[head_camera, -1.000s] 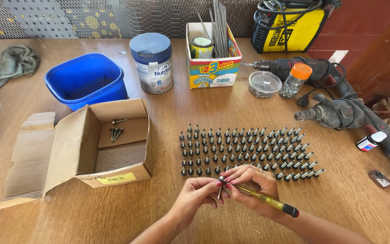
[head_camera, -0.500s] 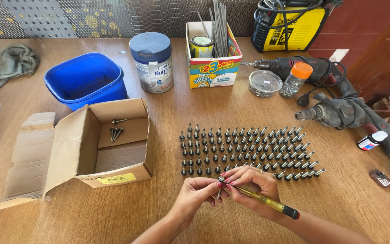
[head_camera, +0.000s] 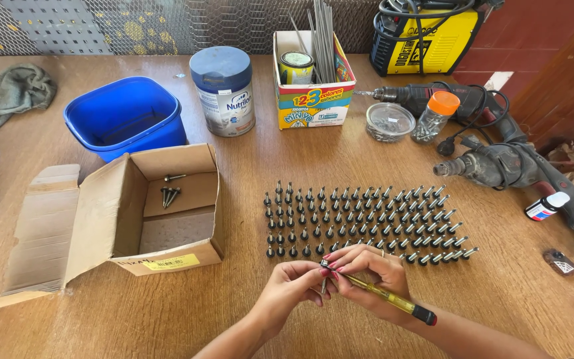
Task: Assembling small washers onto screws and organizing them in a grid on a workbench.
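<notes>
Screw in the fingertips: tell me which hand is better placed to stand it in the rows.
Probably left. The left hand pinches the screw at its fingertips, while the right hand is taken up by the yellow screwdriver. The rows lie just ahead.

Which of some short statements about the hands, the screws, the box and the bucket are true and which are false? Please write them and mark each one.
1. The right hand holds a yellow screwdriver. True.
2. The left hand rests inside the cardboard box. False: it pinches a single screw at the screwdriver's tip.
3. Many screws stand in rows on the table. True.
4. The cardboard box holds no screws. False: a few loose screws lie inside it.
5. The blue bucket is beyond the box. True.
</notes>
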